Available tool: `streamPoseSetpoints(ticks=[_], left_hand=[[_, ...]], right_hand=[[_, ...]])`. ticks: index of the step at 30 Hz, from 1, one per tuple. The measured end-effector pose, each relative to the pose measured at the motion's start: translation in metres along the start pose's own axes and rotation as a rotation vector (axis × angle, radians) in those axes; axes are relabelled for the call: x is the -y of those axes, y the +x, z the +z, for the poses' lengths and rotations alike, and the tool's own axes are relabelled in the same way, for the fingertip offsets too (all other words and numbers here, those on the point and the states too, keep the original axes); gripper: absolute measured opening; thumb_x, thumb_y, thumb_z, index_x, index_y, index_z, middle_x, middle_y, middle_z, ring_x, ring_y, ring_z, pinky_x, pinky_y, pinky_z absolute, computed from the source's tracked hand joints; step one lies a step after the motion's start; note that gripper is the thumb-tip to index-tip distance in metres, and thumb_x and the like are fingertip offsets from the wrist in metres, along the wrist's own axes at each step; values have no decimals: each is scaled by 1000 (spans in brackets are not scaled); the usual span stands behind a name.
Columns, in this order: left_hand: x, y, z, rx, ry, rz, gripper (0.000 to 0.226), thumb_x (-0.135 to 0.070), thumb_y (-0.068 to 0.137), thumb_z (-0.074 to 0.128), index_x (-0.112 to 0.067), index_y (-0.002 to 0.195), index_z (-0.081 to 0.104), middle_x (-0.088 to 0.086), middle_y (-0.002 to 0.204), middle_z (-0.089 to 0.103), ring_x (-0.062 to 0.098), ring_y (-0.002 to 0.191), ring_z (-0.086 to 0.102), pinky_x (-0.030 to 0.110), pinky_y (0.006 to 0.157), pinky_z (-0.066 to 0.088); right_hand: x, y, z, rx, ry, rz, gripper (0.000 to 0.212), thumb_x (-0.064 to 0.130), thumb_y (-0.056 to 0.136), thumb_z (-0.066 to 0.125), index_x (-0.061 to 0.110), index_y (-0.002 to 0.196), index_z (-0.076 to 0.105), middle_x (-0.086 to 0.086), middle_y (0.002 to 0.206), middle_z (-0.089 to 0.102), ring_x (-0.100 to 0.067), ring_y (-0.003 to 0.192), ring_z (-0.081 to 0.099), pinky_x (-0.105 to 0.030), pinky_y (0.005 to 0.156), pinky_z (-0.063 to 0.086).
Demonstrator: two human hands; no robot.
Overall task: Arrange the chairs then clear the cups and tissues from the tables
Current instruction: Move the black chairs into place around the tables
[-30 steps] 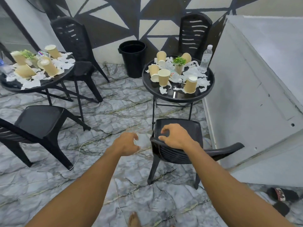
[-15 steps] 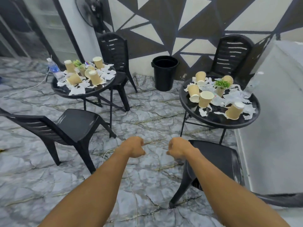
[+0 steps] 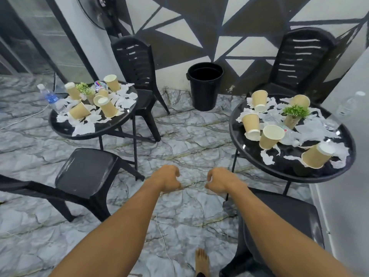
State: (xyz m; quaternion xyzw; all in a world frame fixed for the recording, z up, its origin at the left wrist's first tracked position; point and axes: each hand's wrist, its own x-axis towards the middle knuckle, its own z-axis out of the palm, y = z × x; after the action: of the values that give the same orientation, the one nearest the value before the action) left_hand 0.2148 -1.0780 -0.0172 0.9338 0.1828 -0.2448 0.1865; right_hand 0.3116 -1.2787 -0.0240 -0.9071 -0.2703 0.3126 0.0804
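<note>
Two round black tables carry several tan paper cups and torn white tissues: the left table [image 3: 60,128] and the right table [image 3: 295,172]. A black chair [image 3: 87,172] stands in front of the left table, another black chair [image 3: 279,222] sits under my right forearm below the right table. Two more chairs stand at the wall, a left one [image 3: 133,62] and a right one [image 3: 303,58]. My left hand [image 3: 166,178] and my right hand [image 3: 221,180] hover over the floor between the tables, fingers loosely curled, holding nothing.
A black bin [image 3: 204,86] stands against the patterned wall between the tables. A water bottle [image 3: 50,96] is on the left table and another bottle [image 3: 347,104] at the right. A white counter [image 3: 355,136] borders the right side. My bare foot [image 3: 201,260] is on the marble floor.
My right hand has left the near chair's back, and both hands now hang free. The view swung left and upward, bringing both tables into sight.
</note>
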Motion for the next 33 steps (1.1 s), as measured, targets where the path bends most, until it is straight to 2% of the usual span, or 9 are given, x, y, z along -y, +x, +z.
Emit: streamPoseSetpoints(ticks=[3,6,11,16,22,26,30,33], left_hand=[[0,40,-24,18,4,-1,51,-36,87,68,-21,134,56,5,141,50,25,126,50,36,99,46],[-1,75,-49,17,-11,3,51,-35,88,69,-18,135,56,6,141,49,26,124,51,36,96,48],[7,144,-91,10,9,20,55,-38,87,71,-18,136,56,7,140,51,26,125,52,36,97,48],[25,230,-141,19,45,70,52,-37,90,69,-18,136,55,5,140,52,26,125,52,37,100,47],[25,332,-216,19,72,168,48,-32,89,67,-16,134,56,8,135,54,27,119,55,35,89,48],[15,388,-261,21,64,213,50,-32,89,70,-16,134,56,9,136,53,29,119,55,38,92,50],[4,450,-296,40,85,220,51,-29,87,70,-16,135,56,9,135,54,28,122,53,36,94,48],[-9,506,-317,43,104,213,51,-31,85,70,-18,133,57,8,136,52,27,121,54,34,92,47]], right_hand=[[1,37,-29,12,-15,-16,35,36,89,65,10,112,67,-10,115,65,-28,101,63,-40,87,55],[3,72,-56,-14,-6,-8,35,36,87,66,11,113,66,-9,116,64,-28,107,60,-41,91,53],[8,137,-92,0,11,15,41,36,87,66,5,113,67,-16,111,67,-30,99,63,-43,86,56],[22,214,-134,-24,-10,34,42,32,87,65,2,115,67,-21,115,66,-34,103,63,-45,87,56],[31,301,-198,-64,4,94,36,33,88,64,13,118,65,-9,120,62,-28,109,59,-35,87,51],[31,348,-232,-93,35,152,39,32,86,65,6,115,67,-14,113,67,-29,101,62,-38,85,54],[18,401,-265,-78,72,178,38,32,86,65,9,117,65,-10,118,64,-29,107,60,-38,89,53],[0,449,-294,-81,95,186,34,33,86,65,13,113,65,-8,114,64,-28,104,61,-37,87,53]])
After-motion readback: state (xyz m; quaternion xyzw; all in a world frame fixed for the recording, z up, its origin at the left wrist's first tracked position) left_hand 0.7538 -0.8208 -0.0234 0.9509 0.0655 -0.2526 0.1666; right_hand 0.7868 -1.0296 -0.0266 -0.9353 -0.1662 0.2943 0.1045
